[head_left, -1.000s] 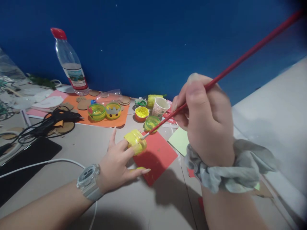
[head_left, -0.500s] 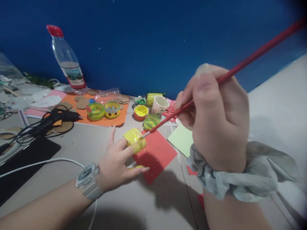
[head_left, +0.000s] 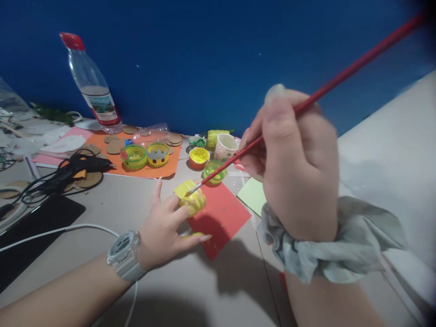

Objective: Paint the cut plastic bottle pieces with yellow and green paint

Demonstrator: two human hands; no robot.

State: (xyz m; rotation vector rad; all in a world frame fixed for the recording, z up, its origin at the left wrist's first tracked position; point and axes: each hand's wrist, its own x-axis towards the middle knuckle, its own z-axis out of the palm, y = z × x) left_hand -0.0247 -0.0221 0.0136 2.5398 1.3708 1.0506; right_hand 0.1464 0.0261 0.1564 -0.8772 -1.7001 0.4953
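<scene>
My left hand rests on the table with fingers spread, and a yellow-painted ring sits over its fingertips. A grey watch is on that wrist. My right hand is closed on a long red paintbrush. The brush tip touches the top of the yellow ring. A grey scrunchie wraps my right wrist. Under the ring lies a red paper sheet.
Behind stand a yellow paint pot, a green-rimmed pot, a paper cup, two decorated rings on orange paper, and a plastic bottle. A black glue gun with cables lies left. A light green paper is right of the red sheet.
The brush tip has slid a little left across the top of the yellow ring. My left hand stays in place.
</scene>
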